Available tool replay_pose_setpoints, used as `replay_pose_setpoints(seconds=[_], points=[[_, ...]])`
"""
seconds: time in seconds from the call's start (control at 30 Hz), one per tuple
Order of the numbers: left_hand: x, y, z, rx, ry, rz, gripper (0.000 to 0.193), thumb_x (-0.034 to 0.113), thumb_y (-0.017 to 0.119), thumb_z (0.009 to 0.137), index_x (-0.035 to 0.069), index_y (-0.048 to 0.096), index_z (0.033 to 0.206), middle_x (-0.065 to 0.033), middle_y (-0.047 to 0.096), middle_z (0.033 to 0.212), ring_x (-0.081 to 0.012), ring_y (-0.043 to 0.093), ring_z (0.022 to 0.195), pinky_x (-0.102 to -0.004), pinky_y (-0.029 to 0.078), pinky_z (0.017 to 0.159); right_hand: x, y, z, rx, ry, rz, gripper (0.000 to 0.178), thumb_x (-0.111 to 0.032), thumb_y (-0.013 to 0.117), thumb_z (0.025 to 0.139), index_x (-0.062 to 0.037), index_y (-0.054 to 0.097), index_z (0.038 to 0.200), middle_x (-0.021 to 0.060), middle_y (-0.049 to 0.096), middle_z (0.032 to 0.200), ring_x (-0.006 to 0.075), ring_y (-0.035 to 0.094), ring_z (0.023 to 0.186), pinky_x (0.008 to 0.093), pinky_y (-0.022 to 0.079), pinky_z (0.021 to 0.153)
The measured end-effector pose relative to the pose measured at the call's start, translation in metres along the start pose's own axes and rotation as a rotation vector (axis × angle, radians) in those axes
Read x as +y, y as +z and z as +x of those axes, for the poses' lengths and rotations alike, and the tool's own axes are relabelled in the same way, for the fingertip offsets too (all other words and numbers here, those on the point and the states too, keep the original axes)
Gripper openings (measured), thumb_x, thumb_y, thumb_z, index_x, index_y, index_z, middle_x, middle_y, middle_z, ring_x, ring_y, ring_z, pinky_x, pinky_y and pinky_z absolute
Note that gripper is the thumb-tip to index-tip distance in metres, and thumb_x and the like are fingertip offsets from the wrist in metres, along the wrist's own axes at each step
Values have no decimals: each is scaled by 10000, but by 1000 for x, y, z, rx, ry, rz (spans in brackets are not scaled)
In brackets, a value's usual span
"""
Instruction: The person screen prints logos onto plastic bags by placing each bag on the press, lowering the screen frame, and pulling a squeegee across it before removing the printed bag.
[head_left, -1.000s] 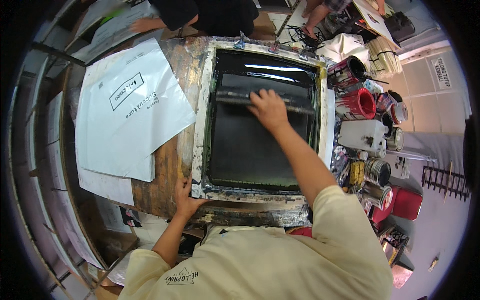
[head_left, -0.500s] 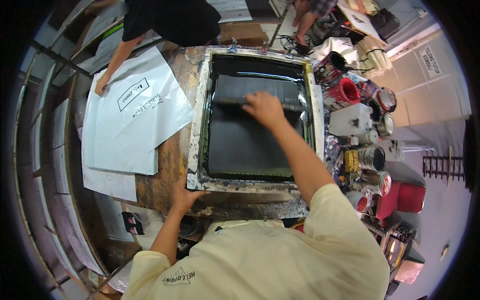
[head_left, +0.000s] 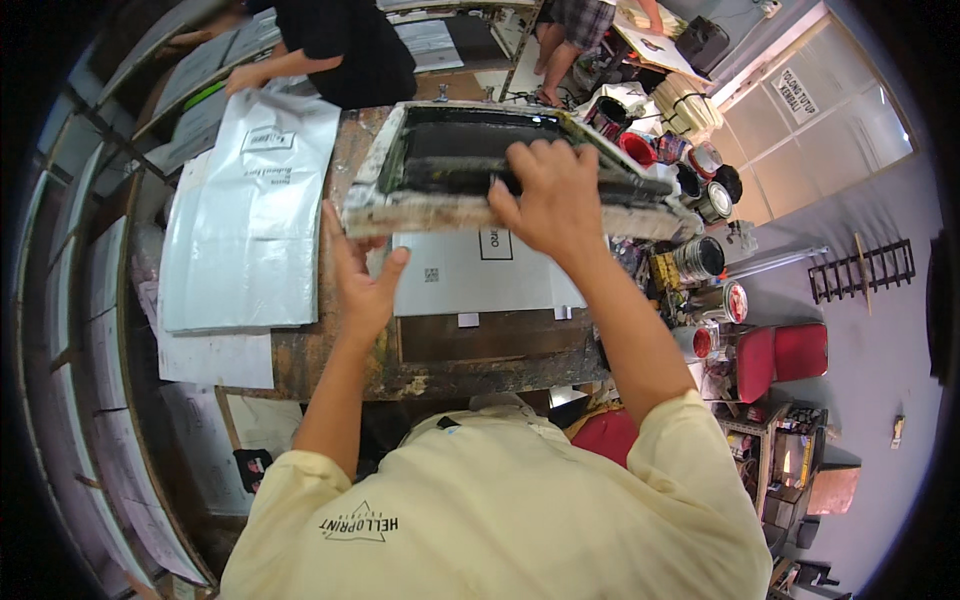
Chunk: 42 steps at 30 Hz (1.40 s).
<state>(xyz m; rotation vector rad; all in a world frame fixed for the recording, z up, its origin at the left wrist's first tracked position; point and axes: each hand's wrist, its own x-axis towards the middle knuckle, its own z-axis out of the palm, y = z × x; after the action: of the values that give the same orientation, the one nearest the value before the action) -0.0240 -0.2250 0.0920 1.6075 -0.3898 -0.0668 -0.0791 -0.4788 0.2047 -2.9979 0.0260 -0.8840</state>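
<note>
Cluttered print-shop worktop [head_left: 330, 360]: the right hand [head_left: 548, 195] grips the near edge of the tilted-up screen frame [head_left: 480, 190]; the left hand [head_left: 362, 275], fingers spread, empty, hovers beside the printed grey bag [head_left: 470, 275] beneath. Best to hold the frame steady and slide the bag out flat, avoiding wet ink.

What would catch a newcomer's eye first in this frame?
The ink-caked printing screen frame, tilted up at the table's middle, with the right hand gripping its near edge and the left hand open beside its left corner. Under it lies a silver printed bag; a stack of silver bags lies to the left, paint cans to the right.
</note>
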Motion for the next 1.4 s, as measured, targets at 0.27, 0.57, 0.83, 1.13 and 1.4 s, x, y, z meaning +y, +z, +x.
replay_pose_setpoints(seconds=[0.27, 0.57, 0.83, 1.13, 1.4], points=[[-143, 25, -115, -426, -9, 1177, 1150, 869, 455, 921, 53, 223, 1697, -376, 83, 1715, -548, 25, 1603, -789, -98, 1178, 17, -9, 68, 139, -12, 26, 370, -418, 692, 889, -60, 739, 974, 108, 705, 853, 307, 674, 851, 487, 421, 871], [-90, 48, -67, -352, -74, 927, 876, 638, 630, 992, -60, 521, 1510, -243, 504, 1592, -425, 437, 1495, -648, 197, 1258, 41, -14, 131, 173, -40, 59, 365, -416, 689, 895, -56, 686, 831, 127, 686, 761, 343, 678, 757, 486, 441, 800], [-37, 30, -7, 114, 14, 543, 267, 24, 746, 949, 59, 786, 1210, -162, 795, 1135, -244, 780, 996, -331, 623, 782, 52, -13, 144, 249, -80, 54, 345, -389, 718, 888, -51, 679, 829, 114, 659, 741, 336, 664, 733, 480, 440, 767], [-114, -247, 22, 318, -181, 439, 421, -27, 687, 925, -4, 705, 1344, -47, 764, 1006, -72, 664, 757, -240, 554, 676, 23, -19, 105, 124, 10, 62, 310, -362, 714, 875, -54, 677, 875, 100, 652, 834, 309, 637, 864, 460, 420, 829], [-119, -478, 95, 364, 9, 1197, 532, 17, 653, 859, 56, 687, 1388, -220, 710, 1341, -368, 719, 1123, -428, 553, 1015, 5, -13, 81, 127, -19, 76, 320, -339, 703, 884, -52, 697, 1025, 114, 662, 882, 316, 637, 892, 458, 419, 848]])
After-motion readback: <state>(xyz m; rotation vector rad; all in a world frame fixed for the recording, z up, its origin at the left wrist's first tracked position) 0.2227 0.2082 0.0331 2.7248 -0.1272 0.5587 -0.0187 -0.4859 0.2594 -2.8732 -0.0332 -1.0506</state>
